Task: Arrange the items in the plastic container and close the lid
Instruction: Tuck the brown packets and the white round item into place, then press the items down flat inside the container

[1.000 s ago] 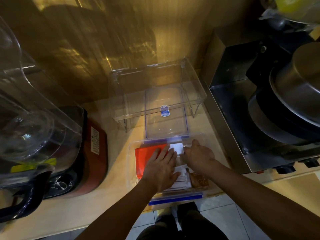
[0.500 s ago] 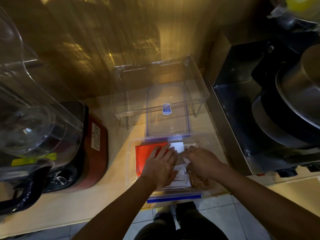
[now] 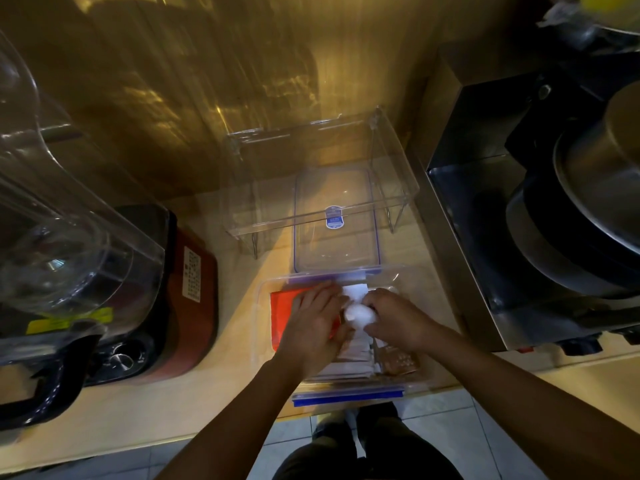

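With both hands inside the clear rectangular plastic container [image 3: 266,308] at the counter's near edge, left hand [image 3: 313,322] lies spread, pinning the red packet [image 3: 282,301]; right hand [image 3: 393,318] pinches a white sachet [image 3: 360,315]; the blue-edged lid [image 3: 336,230] waits beyond.

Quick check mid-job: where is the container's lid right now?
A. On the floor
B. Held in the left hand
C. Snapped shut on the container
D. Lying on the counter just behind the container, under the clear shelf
D: the blue-edged lid lies flat on the counter behind the open container, while both hands work on the packets inside.
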`<state>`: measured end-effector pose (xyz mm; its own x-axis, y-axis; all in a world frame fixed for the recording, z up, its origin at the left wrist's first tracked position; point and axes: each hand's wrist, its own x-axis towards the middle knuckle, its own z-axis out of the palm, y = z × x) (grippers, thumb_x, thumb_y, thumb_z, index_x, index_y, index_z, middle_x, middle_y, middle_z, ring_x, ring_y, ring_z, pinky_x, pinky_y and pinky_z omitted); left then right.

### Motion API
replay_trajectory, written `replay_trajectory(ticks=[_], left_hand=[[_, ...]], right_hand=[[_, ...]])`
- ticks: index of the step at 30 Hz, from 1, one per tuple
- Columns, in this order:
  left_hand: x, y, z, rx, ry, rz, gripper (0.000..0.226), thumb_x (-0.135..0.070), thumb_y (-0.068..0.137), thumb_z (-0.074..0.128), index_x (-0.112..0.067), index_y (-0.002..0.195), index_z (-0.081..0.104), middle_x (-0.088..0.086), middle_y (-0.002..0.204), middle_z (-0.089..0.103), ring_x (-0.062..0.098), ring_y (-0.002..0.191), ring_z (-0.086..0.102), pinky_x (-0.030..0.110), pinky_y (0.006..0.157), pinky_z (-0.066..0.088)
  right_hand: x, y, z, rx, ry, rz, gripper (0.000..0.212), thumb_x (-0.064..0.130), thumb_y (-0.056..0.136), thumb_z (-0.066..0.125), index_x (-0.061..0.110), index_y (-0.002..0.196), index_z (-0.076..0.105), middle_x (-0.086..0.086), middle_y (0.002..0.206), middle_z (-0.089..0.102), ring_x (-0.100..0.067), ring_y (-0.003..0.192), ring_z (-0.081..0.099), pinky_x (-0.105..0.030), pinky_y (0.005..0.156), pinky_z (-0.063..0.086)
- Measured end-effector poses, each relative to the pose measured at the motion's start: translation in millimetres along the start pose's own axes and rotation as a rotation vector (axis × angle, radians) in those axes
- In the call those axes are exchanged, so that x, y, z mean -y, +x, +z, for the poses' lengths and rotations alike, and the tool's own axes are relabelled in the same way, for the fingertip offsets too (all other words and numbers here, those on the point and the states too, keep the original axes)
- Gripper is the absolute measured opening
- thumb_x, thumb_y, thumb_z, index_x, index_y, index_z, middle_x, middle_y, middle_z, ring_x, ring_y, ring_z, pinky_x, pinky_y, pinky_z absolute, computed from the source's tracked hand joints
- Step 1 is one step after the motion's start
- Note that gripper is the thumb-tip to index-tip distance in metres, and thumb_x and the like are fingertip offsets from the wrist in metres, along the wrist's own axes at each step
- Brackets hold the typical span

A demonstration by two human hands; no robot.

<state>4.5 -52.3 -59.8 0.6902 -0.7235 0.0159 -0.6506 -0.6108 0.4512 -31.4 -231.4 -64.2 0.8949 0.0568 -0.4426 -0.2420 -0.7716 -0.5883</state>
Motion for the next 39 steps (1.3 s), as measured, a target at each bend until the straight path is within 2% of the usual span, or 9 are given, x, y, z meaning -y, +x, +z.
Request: replay_trajectory(ticks=[6,9,15,18,24,28,31,34,39], left_hand=[[-13,8,-22,-0.076,-0.685,-0.521,0.019,-0.012,0.09,0.059,-0.012,0.109,0.062,-0.007,0.09,0.065,0.013,0.086,0.06,0.007,0.068,0.044],[-22,14,-28,-0.006,-1.039,-0.651,0.027,-0.012,0.088,0.062,-0.001,0.112,0.06,0.015,0.1,0.069,0.023,0.089,0.065,0.022,0.075,0.052],[-28,15,-29,0.021,-1.326,-0.795,0.031,-0.006,0.088,0.061,0.005,0.116,0.054,0.026,0.112,0.063,0.033,0.086,0.067,0.047,0.081,0.054],[-25,15,-33,0.124,-1.189,-0.693,0.027,0.0,0.082,0.065,0.004,0.108,0.059,0.025,0.107,0.063,0.032,0.09,0.064,0.047,0.081,0.054],[-22,15,-26,0.075,-1.073,-0.684,0.04,0.012,0.075,0.068,-0.002,0.111,0.056,0.011,0.1,0.058,0.011,0.077,0.063,0.028,0.062,0.058],[-22,10,-6,0.147,-0.567,-0.443,0.043,-0.008,0.08,0.07,-0.017,0.119,0.053,0.006,0.116,0.06,0.022,0.1,0.06,0.041,0.086,0.052],[-21,7,5,0.181,-0.077,-0.137,0.052,-0.026,0.082,0.065,-0.018,0.13,0.048,0.003,0.128,0.056,0.022,0.118,0.05,0.034,0.098,0.036],[-24,9,7,0.149,0.235,0.008,0.049,-0.028,0.066,0.074,-0.014,0.112,0.063,0.005,0.111,0.068,0.026,0.105,0.061,0.038,0.091,0.045],[-23,9,12,0.109,0.326,0.041,0.037,-0.026,0.056,0.077,-0.016,0.091,0.07,0.002,0.091,0.073,0.021,0.086,0.067,0.036,0.083,0.051]], right_hand=[[7,-6,-20,0.005,0.812,0.167,0.025,0.002,0.078,0.071,0.014,0.095,0.057,-0.005,0.096,0.065,-0.012,0.071,0.069,-0.018,0.05,0.054],[12,-9,-22,0.052,1.182,0.186,0.03,-0.003,0.079,0.068,0.007,0.104,0.057,-0.013,0.106,0.067,-0.017,0.083,0.072,-0.026,0.062,0.058],[20,-12,-12,-0.024,0.871,0.067,0.033,0.01,0.078,0.073,0.022,0.104,0.057,0.006,0.098,0.065,-0.011,0.088,0.067,-0.014,0.06,0.052],[17,-12,-19,0.006,0.729,-0.019,0.06,0.017,0.077,0.075,0.029,0.13,0.047,0.009,0.115,0.055,-0.014,0.102,0.061,-0.02,0.074,0.053],[11,-14,-20,0.069,0.603,0.008,0.032,0.012,0.079,0.073,0.015,0.108,0.061,-0.001,0.103,0.065,-0.018,0.092,0.064,-0.029,0.074,0.055],[5,-13,-6,0.061,0.562,0.107,0.03,0.008,0.077,0.074,-0.001,0.104,0.064,-0.019,0.099,0.068,-0.021,0.08,0.063,-0.029,0.066,0.051],[3,-7,1,0.014,0.545,0.148,0.024,0.008,0.076,0.075,-0.002,0.097,0.068,-0.015,0.092,0.07,-0.025,0.082,0.066,-0.036,0.074,0.053],[2,-1,2,0.025,0.5,0.164,0.011,0.012,0.075,0.077,0.003,0.081,0.072,0.001,0.067,0.069,-0.013,0.065,0.062,-0.029,0.064,0.049],[2,2,6,0.018,0.41,0.195,0.031,0.014,0.077,0.075,0.026,0.057,0.056,0.015,0.056,0.055,0.0,0.056,0.05,-0.019,0.056,0.039]])
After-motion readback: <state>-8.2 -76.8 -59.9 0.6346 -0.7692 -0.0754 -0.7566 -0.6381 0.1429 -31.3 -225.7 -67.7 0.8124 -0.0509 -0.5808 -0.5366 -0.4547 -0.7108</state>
